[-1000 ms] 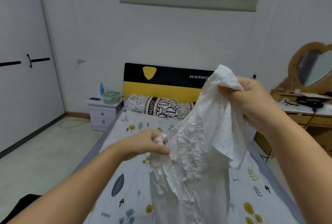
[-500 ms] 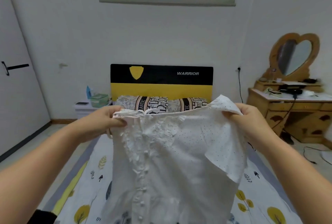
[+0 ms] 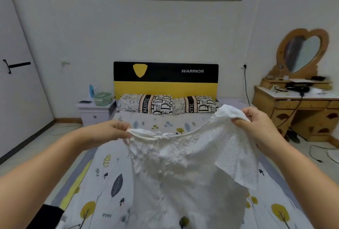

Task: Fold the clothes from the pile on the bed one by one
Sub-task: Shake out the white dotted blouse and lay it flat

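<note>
Both hands, left hand [image 3: 108, 132] and right hand [image 3: 260, 127], pinched the top corners of a white dotted blouse [image 3: 185, 170], spread above the bed [image 3: 95, 183] foot.

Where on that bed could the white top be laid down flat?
Bare sheet lies between the pillows and the white top that the left hand and right hand hold up, and along the bed's left side. The nightstand and dresser tops are crowded.
</note>
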The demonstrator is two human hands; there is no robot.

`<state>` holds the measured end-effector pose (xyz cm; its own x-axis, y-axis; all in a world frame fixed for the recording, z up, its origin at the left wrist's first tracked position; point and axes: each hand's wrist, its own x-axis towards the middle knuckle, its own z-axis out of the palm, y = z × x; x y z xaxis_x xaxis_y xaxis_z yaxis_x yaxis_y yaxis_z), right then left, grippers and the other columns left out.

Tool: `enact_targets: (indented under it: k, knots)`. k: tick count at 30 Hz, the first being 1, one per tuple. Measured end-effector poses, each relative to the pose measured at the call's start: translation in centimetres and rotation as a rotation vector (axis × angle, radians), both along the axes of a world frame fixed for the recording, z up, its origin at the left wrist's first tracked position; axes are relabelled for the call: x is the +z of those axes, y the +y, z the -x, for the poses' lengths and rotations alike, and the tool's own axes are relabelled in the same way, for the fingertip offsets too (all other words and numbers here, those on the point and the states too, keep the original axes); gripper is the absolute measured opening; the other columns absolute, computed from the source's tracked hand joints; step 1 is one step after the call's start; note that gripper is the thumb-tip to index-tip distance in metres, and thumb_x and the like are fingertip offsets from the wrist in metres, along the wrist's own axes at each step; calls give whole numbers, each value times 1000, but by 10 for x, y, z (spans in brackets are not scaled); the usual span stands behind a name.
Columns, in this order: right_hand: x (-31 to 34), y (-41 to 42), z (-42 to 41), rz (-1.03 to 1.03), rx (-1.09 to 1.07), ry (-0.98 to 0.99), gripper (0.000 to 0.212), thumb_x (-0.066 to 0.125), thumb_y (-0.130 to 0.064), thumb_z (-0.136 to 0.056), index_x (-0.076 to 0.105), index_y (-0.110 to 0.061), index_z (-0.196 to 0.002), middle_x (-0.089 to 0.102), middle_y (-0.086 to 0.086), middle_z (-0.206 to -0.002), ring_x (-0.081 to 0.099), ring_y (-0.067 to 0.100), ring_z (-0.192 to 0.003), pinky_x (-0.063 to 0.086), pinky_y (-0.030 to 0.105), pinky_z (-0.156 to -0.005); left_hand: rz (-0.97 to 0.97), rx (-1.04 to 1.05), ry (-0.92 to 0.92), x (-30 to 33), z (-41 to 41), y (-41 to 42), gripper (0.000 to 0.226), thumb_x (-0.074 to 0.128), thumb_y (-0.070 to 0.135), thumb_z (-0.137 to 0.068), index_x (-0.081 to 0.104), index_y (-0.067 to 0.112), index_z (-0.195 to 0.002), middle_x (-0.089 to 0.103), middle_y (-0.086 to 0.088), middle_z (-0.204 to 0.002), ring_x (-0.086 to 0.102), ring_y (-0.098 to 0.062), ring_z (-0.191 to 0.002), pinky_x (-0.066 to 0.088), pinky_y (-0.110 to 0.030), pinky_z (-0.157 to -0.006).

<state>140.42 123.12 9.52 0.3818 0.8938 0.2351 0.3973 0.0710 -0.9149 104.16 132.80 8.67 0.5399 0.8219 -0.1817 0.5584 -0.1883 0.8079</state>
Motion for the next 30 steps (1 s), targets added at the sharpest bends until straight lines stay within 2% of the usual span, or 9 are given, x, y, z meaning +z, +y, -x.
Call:
enact_targets:
  k: [3,6,9,12,15,17,22,25,30]
  knots:
    - [-4,-3,1,-52,-56,-78,8,66,-19,-85,62,-15,-91,66,3,-89,61,20,-82,48,34,-68,190,129,-339,-14,-3,-4,20,43,11,-97,59,0,-103,64,-21,-95,62,-23,-82,54,-28,-71]
    - [-5,-5,1,-88,-112,-145,14,62,-20,-88,63,-7,-84,64,13,-83,59,29,-79,47,39,-71,196,151,-411,-20,-4,-7,15,48,14,-95,59,4,-99,65,-13,-84,61,-18,-69,51,-27,-61]
    - [-7,-6,-2,-122,-142,-171,30,56,-20,-91,60,9,-85,60,29,-86,50,25,-71,39,35,-67,237,158,-526,-17,-4,-7,14,56,2,-83,61,3,-97,66,-10,-79,62,-15,-63,52,-23,-55]
    - [-8,-8,-4,-144,-172,-178,34,52,-23,-94,63,5,-78,60,21,-74,48,23,-68,37,32,-64,293,86,-363,-15,5,-4,35,66,3,-72,65,1,-107,62,-15,-87,55,-21,-73,46,-25,-60]
    - [-7,-8,-2,-164,-182,-181,32,50,-25,-96,66,-10,-72,62,7,-70,51,18,-67,39,31,-62,171,5,62,-15,5,-12,3,70,7,-79,72,5,-79,60,-9,-72,50,-17,-66,41,-20,-56]
    - [-7,-7,-1,-153,-184,-224,33,48,-26,-97,67,-8,-77,65,8,-75,54,20,-71,42,33,-65,-8,46,213,-20,5,-10,18,66,13,-85,68,13,-67,58,-4,-67,49,-16,-66,40,-24,-62]
    - [-7,-6,-2,-68,-200,-367,32,45,-22,-98,69,-4,-88,65,10,-83,57,28,-81,46,44,-77,-291,189,-2,-23,6,-10,4,68,12,-83,70,13,-79,67,2,-94,60,-11,-89,43,-26,-82]
    - [-12,-6,-5,-5,-197,-371,31,50,-24,-95,68,0,-85,65,16,-80,58,35,-79,47,44,-74,-324,233,-147,-21,10,-9,15,65,7,-85,57,6,-73,60,-8,-74,53,-19,-72,39,-32,-69]
    - [-26,-1,-6,80,-222,-406,19,61,-23,-89,64,-10,-76,62,5,-73,54,20,-70,39,32,-62,-250,315,-245,-22,11,-6,18,62,3,-85,50,10,-74,50,-4,-63,40,-18,-63,29,-27,-54]
